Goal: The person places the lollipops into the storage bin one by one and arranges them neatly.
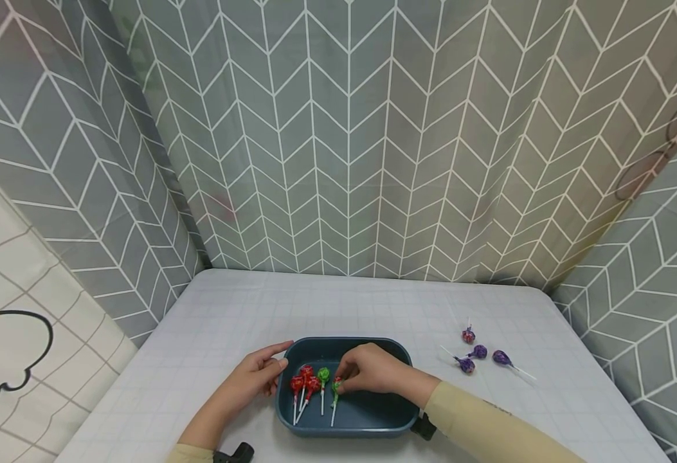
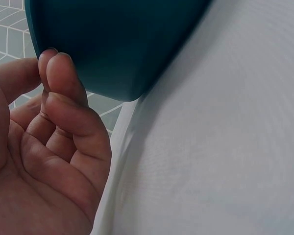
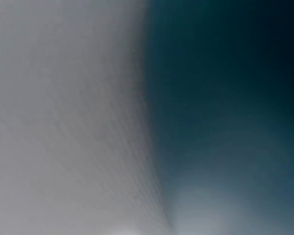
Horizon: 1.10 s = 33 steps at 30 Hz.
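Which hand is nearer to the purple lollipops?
Right. The right hand is in the tray, pinching a green lollipop, left of the purple lollipops; the left hand is at the tray's left end, farther from them.

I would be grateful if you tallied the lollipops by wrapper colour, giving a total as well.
Red lollipops: 3
Green lollipops: 2 (one shows some red)
Purple lollipops: 3
Reddish-purple lollipop: 1
Total: 9

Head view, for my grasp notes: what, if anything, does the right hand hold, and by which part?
The right hand holds a lollipop by its wrapped candy end, not the stick.
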Each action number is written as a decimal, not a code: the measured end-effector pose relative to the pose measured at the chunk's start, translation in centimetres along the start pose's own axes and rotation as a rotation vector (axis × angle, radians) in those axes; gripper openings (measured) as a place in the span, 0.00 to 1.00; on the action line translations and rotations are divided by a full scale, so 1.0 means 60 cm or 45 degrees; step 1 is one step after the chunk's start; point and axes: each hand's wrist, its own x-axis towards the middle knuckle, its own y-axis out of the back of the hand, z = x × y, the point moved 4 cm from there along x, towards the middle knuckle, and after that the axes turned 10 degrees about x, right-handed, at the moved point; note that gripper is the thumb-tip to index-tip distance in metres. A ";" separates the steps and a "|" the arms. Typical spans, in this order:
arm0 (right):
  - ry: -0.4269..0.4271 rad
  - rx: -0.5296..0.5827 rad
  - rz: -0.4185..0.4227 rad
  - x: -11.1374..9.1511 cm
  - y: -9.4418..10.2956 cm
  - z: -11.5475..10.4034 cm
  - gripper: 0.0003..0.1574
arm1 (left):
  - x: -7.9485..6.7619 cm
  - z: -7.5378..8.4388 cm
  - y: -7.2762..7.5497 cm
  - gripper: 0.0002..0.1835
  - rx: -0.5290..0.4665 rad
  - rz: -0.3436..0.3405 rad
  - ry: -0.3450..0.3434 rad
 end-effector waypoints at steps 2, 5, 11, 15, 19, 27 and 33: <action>0.011 -0.030 0.013 0.001 -0.001 0.000 0.10 | 0.000 0.000 0.000 0.26 -0.001 0.001 0.004; 0.024 -0.076 0.032 0.002 -0.002 0.002 0.11 | 0.000 0.001 0.000 0.26 -0.006 0.003 0.010; 0.044 -0.134 0.061 0.002 -0.002 0.005 0.12 | 0.000 0.002 0.000 0.26 -0.017 0.000 0.009; 0.059 -0.136 0.068 0.002 -0.003 0.001 0.12 | 0.000 0.002 0.000 0.26 -0.009 0.004 0.004; 0.068 -0.140 0.070 0.002 -0.005 -0.003 0.13 | 0.000 0.002 0.001 0.26 0.003 0.009 -0.002; 0.064 -0.140 0.078 0.000 -0.005 -0.005 0.13 | 0.001 -0.001 0.001 0.27 -0.001 0.006 0.001; 0.063 -0.139 0.079 -0.001 -0.004 -0.004 0.14 | 0.002 -0.003 0.000 0.27 -0.014 0.009 0.015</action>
